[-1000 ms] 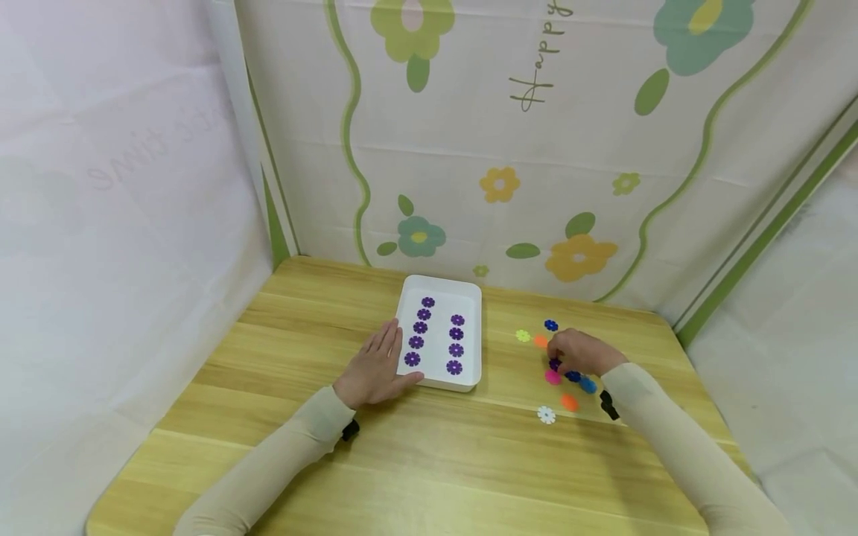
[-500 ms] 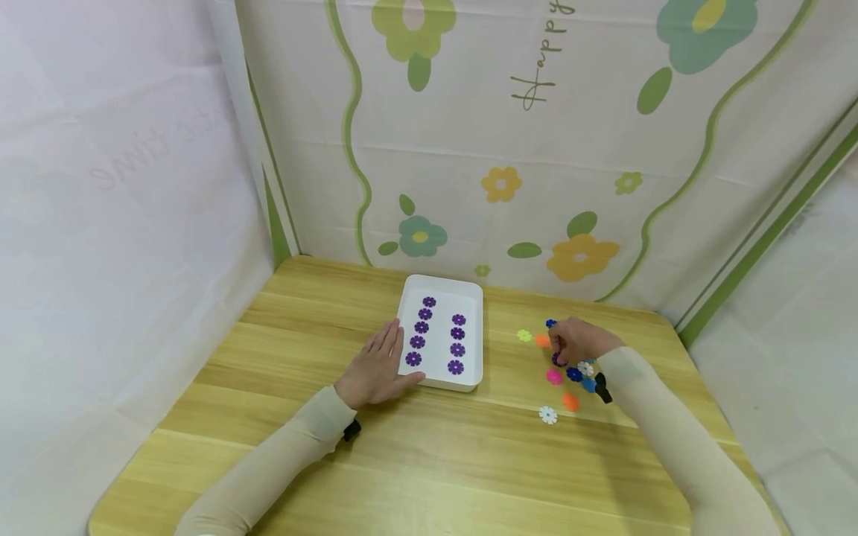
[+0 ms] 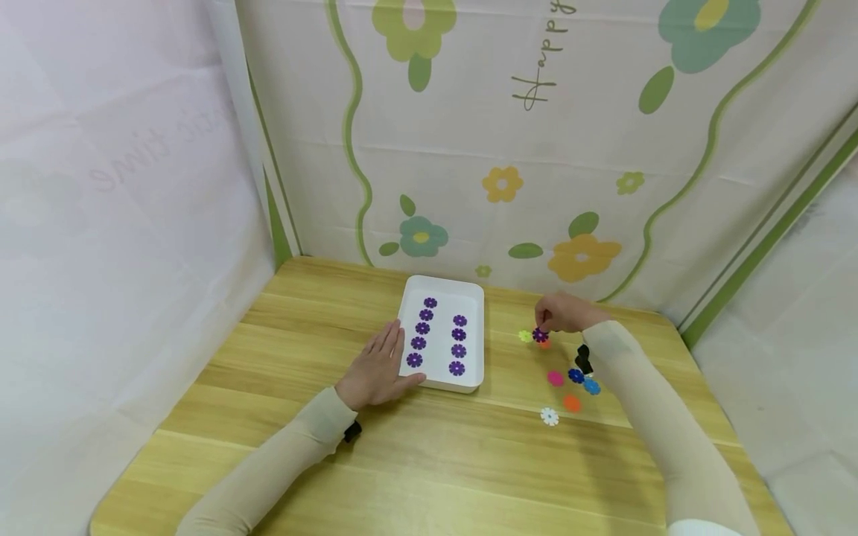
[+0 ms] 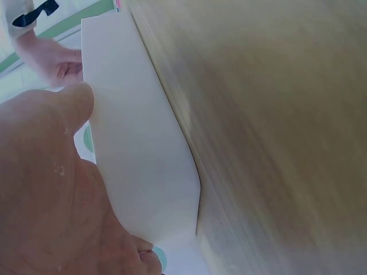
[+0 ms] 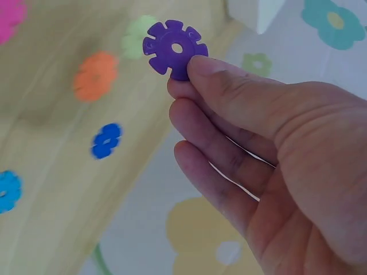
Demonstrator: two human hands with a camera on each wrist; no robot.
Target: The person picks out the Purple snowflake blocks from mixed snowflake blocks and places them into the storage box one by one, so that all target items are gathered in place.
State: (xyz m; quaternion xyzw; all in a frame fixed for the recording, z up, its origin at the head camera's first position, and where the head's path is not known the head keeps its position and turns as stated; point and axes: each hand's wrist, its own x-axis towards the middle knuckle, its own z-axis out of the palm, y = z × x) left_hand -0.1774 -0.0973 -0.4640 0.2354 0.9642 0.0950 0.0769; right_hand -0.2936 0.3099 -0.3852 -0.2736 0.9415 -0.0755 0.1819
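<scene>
- Hanging behind and beside the work as a flowered backdrop cloth [image 3: 469,149], well apart from both hands.
- Bearing everything on a wooden table [image 3: 429,461], with a white tray [image 3: 474,298] left of centre and loose pieces to the right.
- Holding nine purple discs [image 3: 418,342] in that tray, in two columns: five on the left, four on the right, with the far end of the right column seemingly bare.
- Steadying the tray with the left hand [image 3: 375,368]: palm down on the table, fingers straight and relaxed, thumb along the tray's near left wall, gripping nothing.
- Lifting with the right hand [image 3: 561,313], raised off the table to the right of the tray; thumb and forefinger pinch one purple disc [image 3: 539,335] by its edge, other fingers loosely curled beneath, plain in the right wrist view [image 5: 172,48].
- Hanging above a yellow-green disc [image 3: 525,336] and an orange disc [image 3: 544,344], between the loose pieces and the tray.
- Leaving flat on the table, nearer the person, a pink disc [image 3: 555,378], a dark blue disc [image 3: 576,375], a light blue disc [image 3: 591,386], a second orange disc [image 3: 571,403] and a white disc [image 3: 549,416].
- Judging the step: carry under way, pick-up done, placing not yet done.
- Judging the next move: calls for a leftward carry over the tray's right wall, then a flat release in line with the right column, clear of its neighbours.
</scene>
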